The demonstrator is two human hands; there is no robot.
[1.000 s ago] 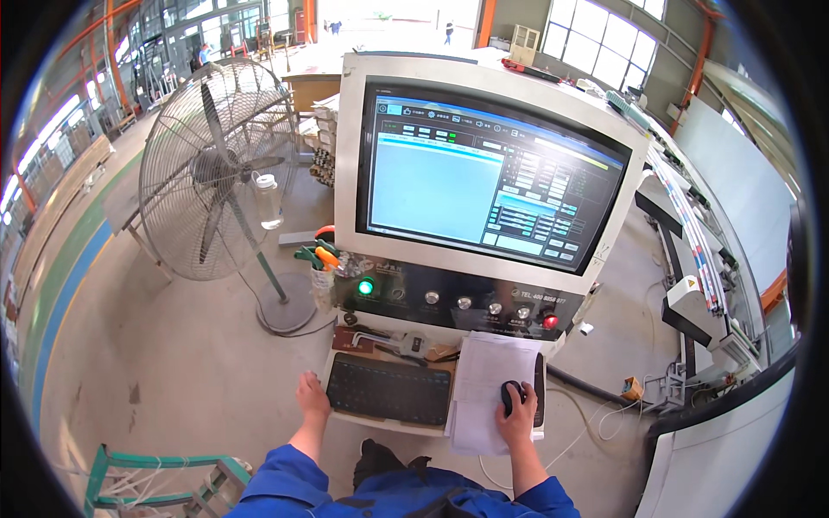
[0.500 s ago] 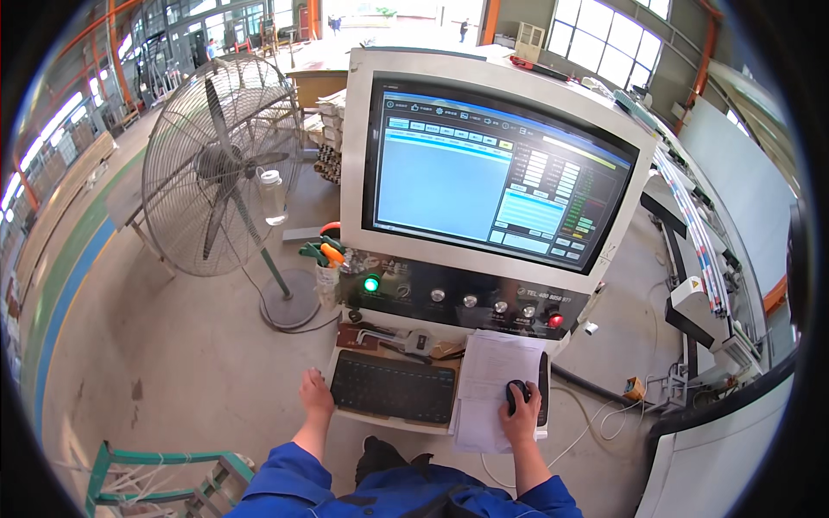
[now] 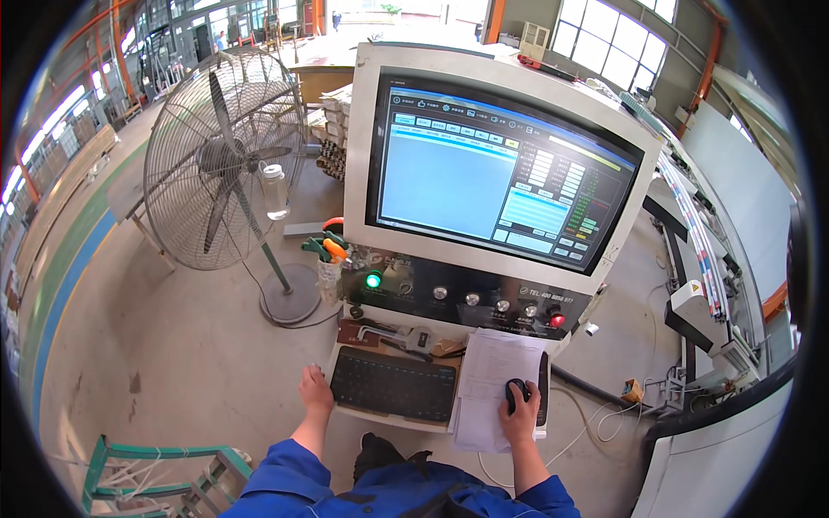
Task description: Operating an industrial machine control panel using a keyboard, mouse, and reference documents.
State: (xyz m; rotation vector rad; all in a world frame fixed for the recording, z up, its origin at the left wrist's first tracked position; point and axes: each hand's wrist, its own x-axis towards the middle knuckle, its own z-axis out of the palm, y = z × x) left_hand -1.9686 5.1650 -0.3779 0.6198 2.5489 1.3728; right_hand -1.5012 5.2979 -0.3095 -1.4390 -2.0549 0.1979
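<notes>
Matt black plastic keyboard (image 3: 394, 384), white paper sheet (image 3: 492, 384), glossy screen (image 3: 501, 177), bare metal fan (image 3: 220, 160).

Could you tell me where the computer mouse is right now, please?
In the head view, the mouse sits under the right hand, low and right of centre, beside the sheet of paper to the right of the keyboard.

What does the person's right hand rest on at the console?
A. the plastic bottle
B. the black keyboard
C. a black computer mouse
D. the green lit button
C: the right hand covers a black mouse lying by a sheet of paper, right of the keyboard.
</notes>
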